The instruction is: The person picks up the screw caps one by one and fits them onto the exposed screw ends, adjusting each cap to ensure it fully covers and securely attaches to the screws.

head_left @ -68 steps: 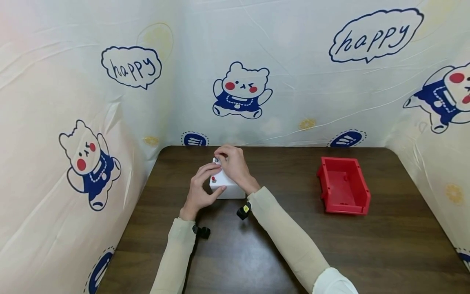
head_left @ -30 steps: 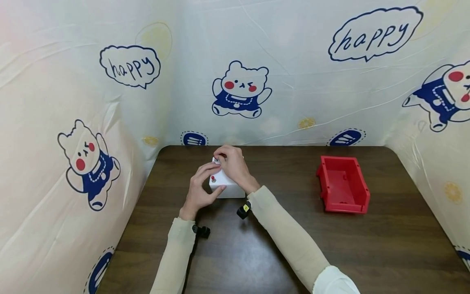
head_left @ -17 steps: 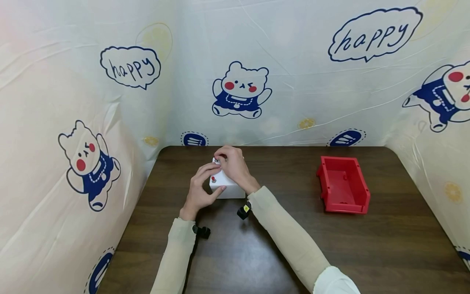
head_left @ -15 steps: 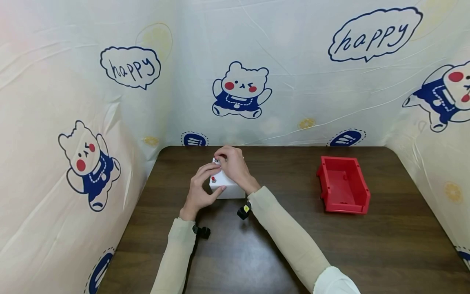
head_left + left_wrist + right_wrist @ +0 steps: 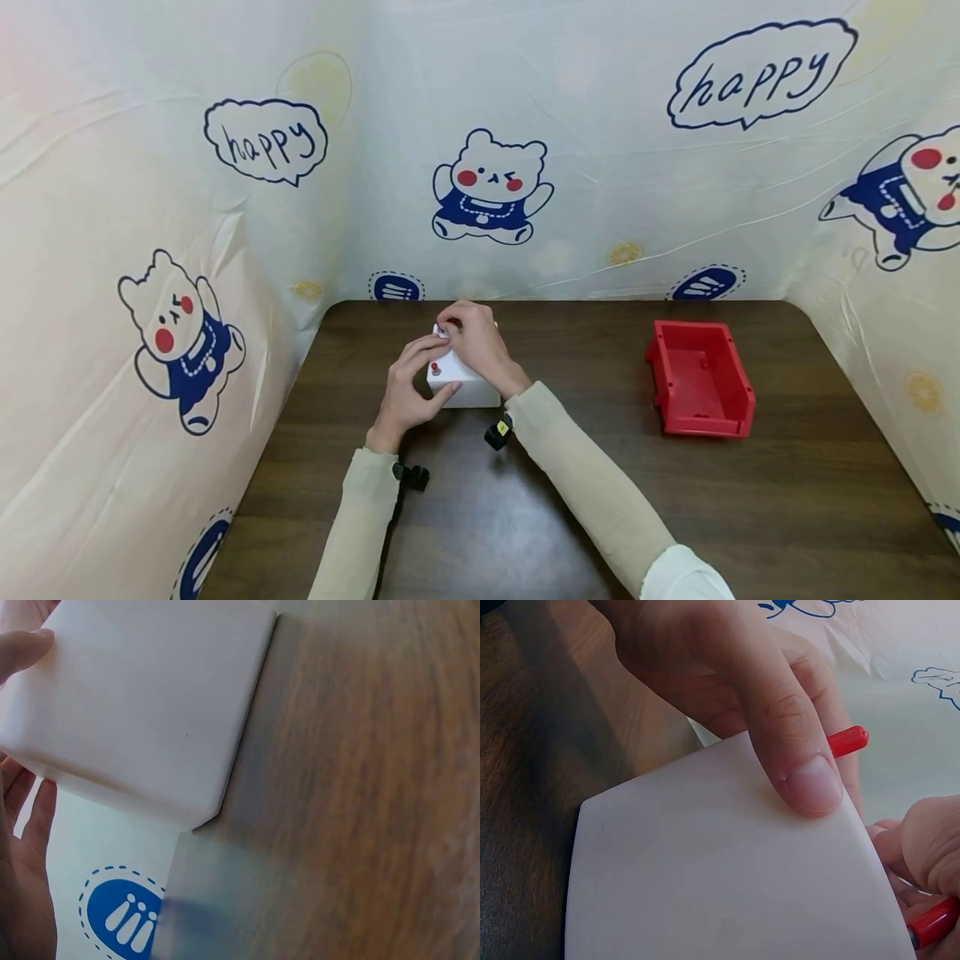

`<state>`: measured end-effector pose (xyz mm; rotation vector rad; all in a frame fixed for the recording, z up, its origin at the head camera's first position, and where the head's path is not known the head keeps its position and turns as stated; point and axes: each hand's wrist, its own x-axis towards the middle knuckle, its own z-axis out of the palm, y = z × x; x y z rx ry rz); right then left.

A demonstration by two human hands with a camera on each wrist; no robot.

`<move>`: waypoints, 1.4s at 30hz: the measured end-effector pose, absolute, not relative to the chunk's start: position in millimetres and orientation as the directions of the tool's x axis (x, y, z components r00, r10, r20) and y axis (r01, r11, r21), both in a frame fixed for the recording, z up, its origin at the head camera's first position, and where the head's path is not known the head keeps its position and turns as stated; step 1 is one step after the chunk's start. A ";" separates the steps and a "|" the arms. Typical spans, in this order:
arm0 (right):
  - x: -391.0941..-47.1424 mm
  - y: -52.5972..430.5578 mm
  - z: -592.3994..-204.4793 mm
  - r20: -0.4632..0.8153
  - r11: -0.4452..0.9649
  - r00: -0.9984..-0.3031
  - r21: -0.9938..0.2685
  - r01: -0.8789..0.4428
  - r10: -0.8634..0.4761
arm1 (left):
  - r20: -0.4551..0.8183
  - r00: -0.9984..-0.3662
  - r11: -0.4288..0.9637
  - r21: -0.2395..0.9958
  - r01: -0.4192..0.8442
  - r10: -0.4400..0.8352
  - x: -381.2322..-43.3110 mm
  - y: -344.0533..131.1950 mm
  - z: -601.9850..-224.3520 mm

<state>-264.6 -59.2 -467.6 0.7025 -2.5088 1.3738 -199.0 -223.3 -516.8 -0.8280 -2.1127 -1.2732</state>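
Observation:
In the head view a white box [image 5: 471, 393] stands on the table near its back edge. My left hand [image 5: 407, 395] grips it from the left, thumb on the near face and fingers on the far left side. A toggle switch with a red tip [image 5: 436, 367] sticks up from the top between that thumb and fingers. My right hand [image 5: 480, 337] reaches over the box, its bent finger and thumb pinching a toggle switch at the far left corner, which the fingers mostly hide. Another red-tipped lever [image 5: 934, 922] shows beneath the right hand in the right wrist view.
A red plastic bin [image 5: 701, 379] stands on the right part of the brown table [image 5: 810, 467]. Behind and at the sides hangs a pale printed cloth [image 5: 600, 183]. Small black wrist cameras hang at both sleeves, close over the table.
Both hands and the box keep almost the same place. The right fingertips have shifted slightly at the far left corner, and the head view has tilted a little.

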 end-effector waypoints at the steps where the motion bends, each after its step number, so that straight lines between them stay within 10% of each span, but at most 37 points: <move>1: -264.4 -59.2 -468.0 0.384 0.458 -0.869 -0.740 -0.492 -0.313 | 0.708 -0.669 0.372 0.572 0.731 0.228 -197.6 -223.0 -515.1; 42: -238.4 -20.1 -441.3 0.506 0.427 -0.810 -0.688 -0.587 -0.297 | 0.584 -0.753 0.541 0.546 0.640 0.302 -206.3 -235.2 -525.2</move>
